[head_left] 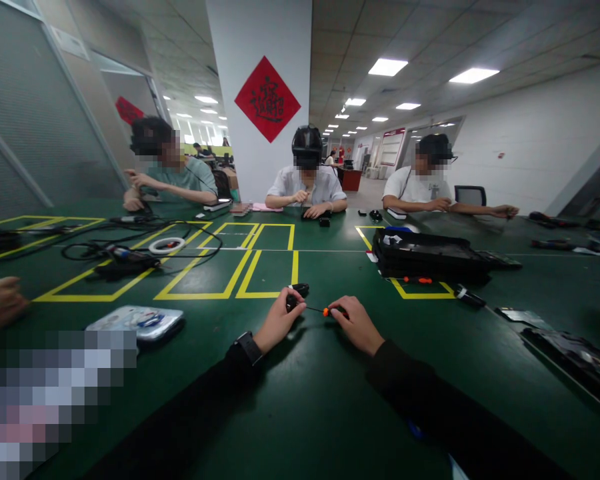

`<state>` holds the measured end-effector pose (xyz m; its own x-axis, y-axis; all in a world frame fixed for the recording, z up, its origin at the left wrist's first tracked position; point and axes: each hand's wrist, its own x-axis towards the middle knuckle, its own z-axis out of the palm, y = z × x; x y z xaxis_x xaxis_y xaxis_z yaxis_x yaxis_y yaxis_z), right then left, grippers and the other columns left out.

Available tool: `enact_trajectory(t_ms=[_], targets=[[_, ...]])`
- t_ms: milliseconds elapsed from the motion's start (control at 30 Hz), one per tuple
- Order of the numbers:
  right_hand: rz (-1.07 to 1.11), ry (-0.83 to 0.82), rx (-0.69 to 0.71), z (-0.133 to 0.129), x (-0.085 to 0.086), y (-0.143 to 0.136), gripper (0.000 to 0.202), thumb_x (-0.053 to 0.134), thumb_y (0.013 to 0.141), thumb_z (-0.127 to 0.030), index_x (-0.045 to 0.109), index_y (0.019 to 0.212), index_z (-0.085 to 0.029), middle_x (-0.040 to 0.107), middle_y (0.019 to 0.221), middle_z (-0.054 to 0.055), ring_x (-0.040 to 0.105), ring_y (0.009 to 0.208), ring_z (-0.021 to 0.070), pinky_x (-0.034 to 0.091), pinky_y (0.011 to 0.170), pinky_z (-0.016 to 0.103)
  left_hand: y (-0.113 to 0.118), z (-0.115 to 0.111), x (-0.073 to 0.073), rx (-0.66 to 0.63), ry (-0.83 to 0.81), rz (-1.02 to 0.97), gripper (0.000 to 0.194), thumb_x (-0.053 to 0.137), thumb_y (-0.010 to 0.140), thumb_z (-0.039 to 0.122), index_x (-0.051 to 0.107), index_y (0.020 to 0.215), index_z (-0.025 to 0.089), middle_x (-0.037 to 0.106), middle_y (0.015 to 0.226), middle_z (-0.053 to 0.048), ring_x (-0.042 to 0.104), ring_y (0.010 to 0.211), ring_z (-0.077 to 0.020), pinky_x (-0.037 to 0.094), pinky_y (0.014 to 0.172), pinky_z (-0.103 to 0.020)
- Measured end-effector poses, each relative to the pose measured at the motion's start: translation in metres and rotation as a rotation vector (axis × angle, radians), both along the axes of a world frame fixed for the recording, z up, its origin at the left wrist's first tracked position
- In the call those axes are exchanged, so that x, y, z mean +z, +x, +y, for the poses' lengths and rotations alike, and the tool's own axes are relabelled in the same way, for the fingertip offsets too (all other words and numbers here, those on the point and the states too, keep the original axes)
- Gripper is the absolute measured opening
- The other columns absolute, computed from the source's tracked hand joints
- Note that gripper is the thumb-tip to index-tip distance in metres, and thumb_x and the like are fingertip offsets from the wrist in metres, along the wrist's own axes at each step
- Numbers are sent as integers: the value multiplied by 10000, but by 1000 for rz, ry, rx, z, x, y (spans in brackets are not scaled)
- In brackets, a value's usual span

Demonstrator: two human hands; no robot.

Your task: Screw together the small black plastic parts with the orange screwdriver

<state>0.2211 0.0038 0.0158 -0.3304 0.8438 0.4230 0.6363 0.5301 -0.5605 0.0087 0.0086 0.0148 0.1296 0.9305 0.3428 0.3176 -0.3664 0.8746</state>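
Note:
My left hand (276,324), with a dark watch on its wrist, pinches a small black part (291,303) just above the green table. Between the fingers of my right hand (359,328) is a screwdriver (326,312) with an orange and black handle. Its thin dark shaft points left, and the tip reaches the black part; my fingers hide the exact contact. Right behind my left fingertips lies another small black item (301,289), whose kind I cannot make out.
Black trays (430,257) are stacked at right, near orange-handled tools (418,280). A dark electronic assembly (575,357) lies far right. At left are a clear-lidded case (139,323), cables (115,253) and a white ring (167,245). Several people sit around the table (320,413).

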Motion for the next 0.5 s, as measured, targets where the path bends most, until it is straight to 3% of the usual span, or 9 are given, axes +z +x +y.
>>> enact_trajectory(t_ms=[133,267,500], targets=[[-15,-8,58,2,-1,0,218,413,880,-235,607,802,-174,574,844,49,485,868,171,372,815,329,0,-1,0,0,-11,-10,168,527,768,289,496,907,198,571,907,-11,535,850,-152,403,803,-290],[14,-27,89,-2,0,0,105,486,836,-218,563,894,-175,553,899,51,488,866,168,389,794,317,-1,0,0,0,-50,-65,140,475,797,297,496,894,199,575,883,-5,549,804,-141,411,779,-281],[12,-58,83,-6,1,0,171,538,809,-241,525,969,-180,539,939,54,496,862,166,401,774,305,-1,0,0,5,-11,-10,161,532,767,310,499,877,196,562,860,4,529,814,-150,403,774,-284]])
